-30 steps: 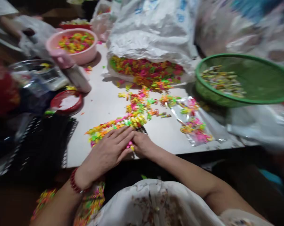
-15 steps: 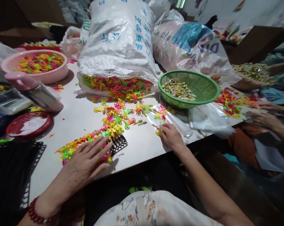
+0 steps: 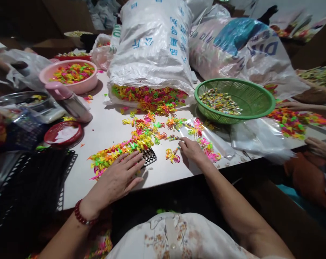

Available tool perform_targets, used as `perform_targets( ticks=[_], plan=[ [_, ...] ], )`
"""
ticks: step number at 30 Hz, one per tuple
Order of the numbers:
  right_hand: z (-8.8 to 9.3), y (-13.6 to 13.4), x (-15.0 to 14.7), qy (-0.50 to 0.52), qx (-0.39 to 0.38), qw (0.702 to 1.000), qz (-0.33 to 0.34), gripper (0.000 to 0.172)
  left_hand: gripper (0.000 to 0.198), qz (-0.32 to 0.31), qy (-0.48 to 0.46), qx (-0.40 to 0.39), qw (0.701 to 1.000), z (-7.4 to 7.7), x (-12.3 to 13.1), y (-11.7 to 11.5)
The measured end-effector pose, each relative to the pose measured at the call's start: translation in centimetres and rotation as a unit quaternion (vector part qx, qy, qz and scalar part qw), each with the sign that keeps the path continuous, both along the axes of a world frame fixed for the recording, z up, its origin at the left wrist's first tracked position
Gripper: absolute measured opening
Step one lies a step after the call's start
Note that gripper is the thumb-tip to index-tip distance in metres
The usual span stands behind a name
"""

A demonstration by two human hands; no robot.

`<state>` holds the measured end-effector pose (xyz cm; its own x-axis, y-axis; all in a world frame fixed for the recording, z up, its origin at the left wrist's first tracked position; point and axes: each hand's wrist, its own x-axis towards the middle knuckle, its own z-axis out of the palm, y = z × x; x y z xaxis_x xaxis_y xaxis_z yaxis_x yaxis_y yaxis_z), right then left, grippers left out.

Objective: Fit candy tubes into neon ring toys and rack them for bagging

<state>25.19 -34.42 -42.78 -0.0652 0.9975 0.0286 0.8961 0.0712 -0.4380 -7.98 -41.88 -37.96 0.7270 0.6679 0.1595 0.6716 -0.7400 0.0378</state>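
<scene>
My left hand lies flat with fingers stretched over a black plastic grid rack, which carries rows of bright plastic pieces in yellow, pink, green and orange. My right hand is just right of the rack, its fingertips drawn together at the end of a small striped stick. Just below those fingertips is another striped stick with coloured wheel-like pieces. A loose pile of wheeled plastic pieces spreads between the hands and the sack. Clear plastic bags lie right of my right hand, with coloured pieces on them.
A white woven sack spills coloured pieces onto the table. A green basket holds striped sticks. On the left are a pink basin, a pink-lidded jug, a red dish and black racks. Another person's hands work at far right.
My view has swung left. My right hand has moved left off the clear bag, uncovering coloured pieces there. My left hand stays over the rack.
</scene>
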Motion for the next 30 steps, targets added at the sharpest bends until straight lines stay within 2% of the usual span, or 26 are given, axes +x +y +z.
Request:
perform_targets(
  ticks=[5, 9, 11, 13, 16, 20, 23, 26, 28, 30],
  plan=[
    [-1.5, -0.6, 0.9, 0.037, 0.096, 0.984, 0.146, 0.033, 0.059, 0.026, -0.018, -0.028, 0.999, 0.7, 0.2, -0.3],
    [-2.0, -1.2, -0.8, -0.034, 0.092, 0.969, 0.227, 0.026, 0.058, 0.026, -0.02, -0.026, 0.999, 0.5, 0.3, -0.4],
    [-2.0, -1.4, -1.9, -0.087, 0.072, 0.962, 0.25, 0.024, 0.058, 0.029, -0.021, -0.026, 0.999, 0.4, 0.3, -0.5],
    [-2.0, -1.6, -2.8, -0.097, 0.057, 0.961, 0.253, 0.024, 0.059, 0.03, -0.025, -0.027, 0.999, 0.4, 0.3, -0.5],
    [-1.9, -2.2, -4.0, -0.023, 0.058, 0.969, 0.238, 0.022, 0.059, 0.029, -0.037, -0.028, 0.999, 0.5, 0.3, -0.4],
    [-1.6, -3.3, -6.6, 0.151, 0.027, 0.964, 0.216, 0.021, 0.057, 0.041, -0.064, -0.024, 0.997, 0.4, 0.4, -0.4],
    [-1.4, -3.8, -9.1, 0.274, -0.027, 0.941, 0.196, 0.016, 0.057, 0.05, -0.082, -0.033, 0.995, 0.3, 0.3, -0.5],
    [-1.8, -3.9, -11.3, 0.368, -0.016, 0.908, 0.198, 0.016, 0.056, 0.054, -0.093, -0.041, 0.993, 0.2, 0.3, -0.5],
    [-2.3, -3.9, -12.5, 0.4, -0.013, 0.893, 0.204, 0.017, 0.057, 0.057, -0.098, -0.046, 0.992, 0.2, 0.3, -0.5],
    [-2.9, -4.0, -13.3, 0.407, -0.024, 0.891, 0.201, 0.014, 0.058, 0.061, -0.1, -0.053, 0.992, 0.2, 0.3, -0.5]
  ],
)
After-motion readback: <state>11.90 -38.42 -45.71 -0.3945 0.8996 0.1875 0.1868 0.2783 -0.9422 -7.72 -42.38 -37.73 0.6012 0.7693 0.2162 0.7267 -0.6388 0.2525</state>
